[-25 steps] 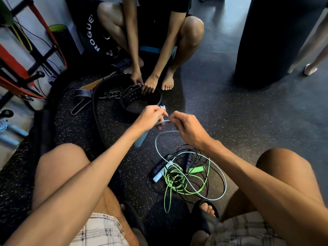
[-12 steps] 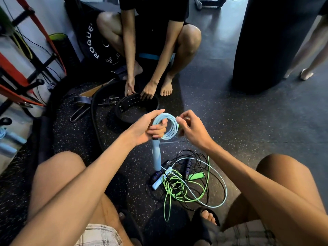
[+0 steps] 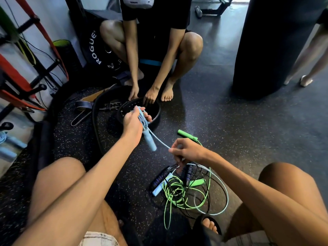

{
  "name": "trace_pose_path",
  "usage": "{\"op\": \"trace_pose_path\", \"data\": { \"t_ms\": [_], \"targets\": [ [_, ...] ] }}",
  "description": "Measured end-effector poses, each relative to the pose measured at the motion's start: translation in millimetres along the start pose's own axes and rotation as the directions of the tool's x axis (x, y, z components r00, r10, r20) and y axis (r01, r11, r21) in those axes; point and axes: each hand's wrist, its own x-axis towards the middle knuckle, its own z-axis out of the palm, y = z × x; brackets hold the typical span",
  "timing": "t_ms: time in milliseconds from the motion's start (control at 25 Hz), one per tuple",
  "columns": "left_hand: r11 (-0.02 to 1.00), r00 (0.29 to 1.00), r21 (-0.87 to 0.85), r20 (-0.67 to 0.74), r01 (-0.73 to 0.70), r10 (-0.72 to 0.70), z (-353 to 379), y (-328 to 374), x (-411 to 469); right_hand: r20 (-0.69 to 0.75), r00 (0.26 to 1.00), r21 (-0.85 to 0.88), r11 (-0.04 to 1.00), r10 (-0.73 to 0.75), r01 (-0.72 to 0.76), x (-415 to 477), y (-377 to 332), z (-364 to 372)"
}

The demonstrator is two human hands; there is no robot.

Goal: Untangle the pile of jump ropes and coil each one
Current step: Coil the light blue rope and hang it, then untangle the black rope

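Observation:
My left hand [image 3: 134, 121] grips a small coil of the light blue jump rope, and its blue handle [image 3: 149, 142] hangs below the fist. The pale cord [image 3: 158, 140] runs down to my right hand [image 3: 188, 150], which pinches it above the pile. On the floor between my knees lies the tangle [image 3: 184, 192]: green rope loops, thin black cord, two dark handles [image 3: 159, 177], a second light blue handle [image 3: 158, 188] and a green handle [image 3: 197, 182]. Another green handle [image 3: 187, 135] lies just beyond my right hand.
A person squats opposite with hands on a black lifting belt [image 3: 156, 110] on the floor. More belts and straps [image 3: 83, 110] lie to the left by a red rack [image 3: 17, 75]. A black punching bag [image 3: 269, 50] stands at the right, with someone's legs [image 3: 308, 64] behind it.
My left hand has moved away and closed on the blue coil. My right hand has slid down the cord towards the pile. A green handle now shows beyond the right hand.

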Motion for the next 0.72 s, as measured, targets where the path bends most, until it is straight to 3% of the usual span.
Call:
{"op": "trace_pose_path", "data": {
  "t_ms": [120,240,400,560,720],
  "targets": [
    [0.904,0.983,0.386,0.055,-0.181,0.174,-4,-8,-3,-0.059,0.982,-0.183,0.969,-0.181,0.168,3,-8,0],
    [0.771,0.964,0.579,0.17,-0.265,0.204,-4,-10,-8,-0.162,0.889,-0.417,0.846,-0.429,0.332,1,-15,-1],
    [0.634,0.942,0.724,0.335,-0.273,0.024,-2,-13,-18,-0.284,0.775,-0.45,0.792,-0.564,0.412,-3,-18,-4],
    [0.707,0.834,0.694,0.465,-0.135,-0.297,9,-15,-33,-0.406,0.695,-0.465,0.789,-0.593,0.402,-1,-20,-12],
    [0.758,0.707,0.651,0.555,-0.042,-0.438,10,-9,-38,-0.531,0.69,-0.339,0.87,-0.492,0.359,0,-20,-19]
  ]
}}
